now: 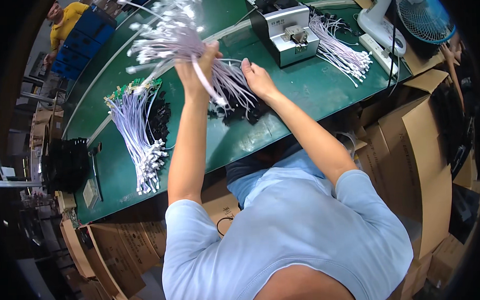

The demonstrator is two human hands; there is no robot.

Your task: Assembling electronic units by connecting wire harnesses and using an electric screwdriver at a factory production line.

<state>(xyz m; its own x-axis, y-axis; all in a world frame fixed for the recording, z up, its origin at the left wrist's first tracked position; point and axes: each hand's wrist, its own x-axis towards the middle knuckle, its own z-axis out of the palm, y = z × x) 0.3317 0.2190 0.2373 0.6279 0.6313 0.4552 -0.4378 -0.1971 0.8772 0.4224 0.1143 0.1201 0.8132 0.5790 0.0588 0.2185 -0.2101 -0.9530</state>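
My left hand (197,67) is closed around a thick bundle of white cables (180,38), lifted over the green workbench. Many white connector ends fan out above that fist, blurred by motion, and other strands hang below it toward the right. My right hand (259,81) is beside the bundle, thumb up, its fingers curled at a single cable strand that runs across from the left hand. Below the hands, black connector ends (238,113) lie on the bench. To the left lies another bundle of white cables (131,130), with green-and-yellow ends at the top and white connectors at the bottom.
A black-and-silver bench machine (286,32) stands on the green workbench (224,145). Right of it lie more white cables (342,51), a white power strip (378,54) and a fan (425,16). Cardboard boxes (404,165) stand below the bench. A person in yellow (69,21) is at far left.
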